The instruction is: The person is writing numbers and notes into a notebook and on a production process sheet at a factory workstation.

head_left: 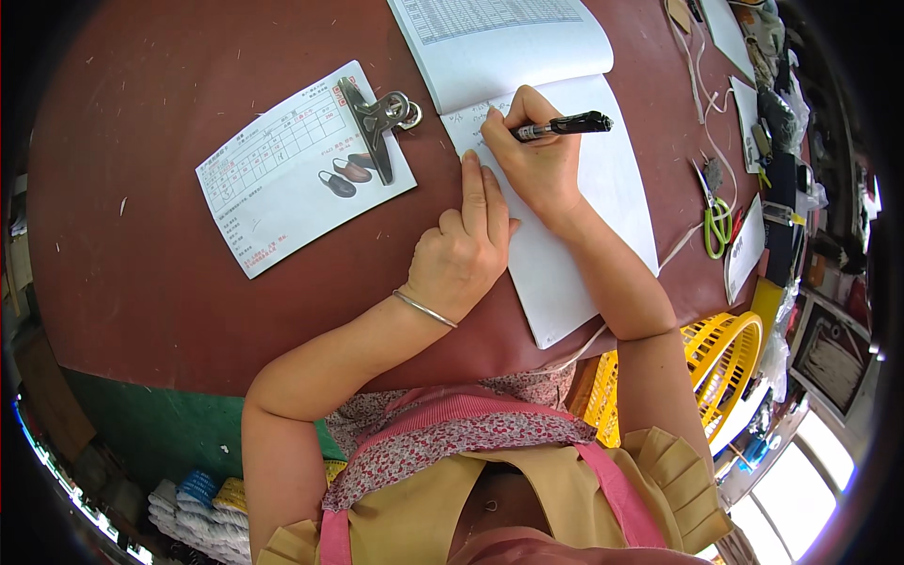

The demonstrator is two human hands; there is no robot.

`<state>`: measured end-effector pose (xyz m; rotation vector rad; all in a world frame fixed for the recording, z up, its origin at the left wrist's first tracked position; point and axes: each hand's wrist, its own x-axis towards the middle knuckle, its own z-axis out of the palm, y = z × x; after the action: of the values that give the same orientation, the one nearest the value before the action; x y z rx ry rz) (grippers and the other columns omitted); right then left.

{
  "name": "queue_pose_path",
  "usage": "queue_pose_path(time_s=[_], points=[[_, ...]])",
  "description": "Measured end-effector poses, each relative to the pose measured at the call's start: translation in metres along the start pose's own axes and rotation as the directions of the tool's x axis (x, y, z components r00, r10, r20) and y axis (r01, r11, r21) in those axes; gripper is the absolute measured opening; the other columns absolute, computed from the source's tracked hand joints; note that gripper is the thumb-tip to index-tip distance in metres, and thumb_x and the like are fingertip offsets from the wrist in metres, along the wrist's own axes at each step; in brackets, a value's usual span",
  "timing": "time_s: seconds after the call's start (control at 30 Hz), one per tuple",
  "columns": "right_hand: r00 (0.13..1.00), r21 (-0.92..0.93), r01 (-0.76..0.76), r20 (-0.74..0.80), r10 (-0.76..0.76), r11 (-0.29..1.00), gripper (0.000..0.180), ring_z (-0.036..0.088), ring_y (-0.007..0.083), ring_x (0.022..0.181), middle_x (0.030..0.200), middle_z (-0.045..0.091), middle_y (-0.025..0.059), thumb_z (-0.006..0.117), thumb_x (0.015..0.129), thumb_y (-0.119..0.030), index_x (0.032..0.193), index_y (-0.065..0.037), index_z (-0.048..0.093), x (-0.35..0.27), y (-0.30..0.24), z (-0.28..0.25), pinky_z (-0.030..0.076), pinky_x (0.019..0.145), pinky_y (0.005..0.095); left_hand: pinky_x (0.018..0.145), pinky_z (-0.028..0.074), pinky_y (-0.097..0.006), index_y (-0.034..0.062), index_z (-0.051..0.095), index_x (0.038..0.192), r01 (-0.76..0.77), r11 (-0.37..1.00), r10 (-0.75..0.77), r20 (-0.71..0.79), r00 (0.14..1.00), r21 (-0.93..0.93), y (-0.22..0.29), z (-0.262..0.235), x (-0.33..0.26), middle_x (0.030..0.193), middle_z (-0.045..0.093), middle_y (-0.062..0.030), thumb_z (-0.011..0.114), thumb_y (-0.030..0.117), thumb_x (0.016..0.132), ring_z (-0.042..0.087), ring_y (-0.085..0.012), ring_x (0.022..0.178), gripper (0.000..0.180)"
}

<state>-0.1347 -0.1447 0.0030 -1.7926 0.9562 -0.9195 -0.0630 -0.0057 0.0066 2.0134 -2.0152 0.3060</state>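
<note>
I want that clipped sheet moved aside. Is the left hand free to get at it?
Probably yes. The left hand only rests two fingers on the notebook page, holding nothing, and the clipped sheet lies just to its left on the table with nothing between them.

Open notebook flat on the table, right hand on its page with a pen, left hand just beside at the page's left edge. Clipped sheet further left. Scissors off right, basket below the table edge.
</note>
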Motion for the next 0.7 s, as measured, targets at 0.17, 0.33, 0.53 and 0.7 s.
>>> queue_pose_path(time_s=[0.17, 0.33, 0.53, 0.7], points=[[1.000, -0.025, 0.021, 0.011, -0.021, 0.999, 0.033, 0.032, 0.0047, 0.054, 0.056, 0.038, -0.0026, 0.067, 0.082, 0.002, 0.065, -0.006, 0.040, 0.000, -0.008, -0.002, 0.029, 0.047, 0.0282, 0.043, 0.051, -0.022, -0.0060, 0.062, 0.126, 0.001, 1.000, -0.001, -0.008, 1.000, 0.008, 0.000, 0.000, 0.000, 0.135, 0.060, -0.0269, 0.070, 0.035, 0.090, 0.056, -0.0106, 0.050, 0.055], [0.996, 0.091, -0.089, 0.018, 0.087, 0.992, 0.032, 0.034, 0.0035, 0.057, 0.058, 0.041, -0.0039, 0.068, 0.081, 0.002, 0.065, -0.006, 0.041, 0.001, -0.008, -0.010, 0.030, 0.049, 0.0268, 0.042, 0.051, -0.022, -0.0059, 0.062, 0.124, -0.003, 1.000, 0.003, -0.015, 1.000, 0.005, 0.000, -0.001, 0.001, 0.135, 0.060, -0.0271, 0.069, 0.036, 0.091, 0.055, -0.0104, 0.049, 0.054], [0.984, 0.017, -0.164, 0.071, 0.162, 0.986, 0.035, 0.032, 0.0035, 0.057, 0.058, 0.039, -0.0043, 0.069, 0.082, 0.001, 0.065, -0.006, 0.040, 0.001, -0.013, -0.012, 0.028, 0.049, 0.0271, 0.042, 0.051, -0.022, -0.0055, 0.062, 0.124, 0.000, 1.000, 0.000, 0.003, 1.000, 0.015, 0.000, 0.000, -0.001, 0.136, 0.060, -0.0274, 0.069, 0.037, 0.090, 0.055, -0.0105, 0.049, 0.055], [1.000, 0.038, -0.015, 0.023, 0.015, 0.999, 0.037, 0.031, 0.0039, 0.056, 0.058, 0.038, -0.0037, 0.070, 0.084, 0.000, 0.065, -0.006, 0.040, -0.009, -0.002, -0.006, 0.028, 0.048, 0.0272, 0.042, 0.051, -0.022, -0.0056, 0.062, 0.125, 0.001, 1.000, -0.002, 0.017, 1.000, 0.029, 0.000, -0.003, 0.000, 0.136, 0.060, -0.0274, 0.069, 0.037, 0.090, 0.055, -0.0102, 0.050, 0.056]])
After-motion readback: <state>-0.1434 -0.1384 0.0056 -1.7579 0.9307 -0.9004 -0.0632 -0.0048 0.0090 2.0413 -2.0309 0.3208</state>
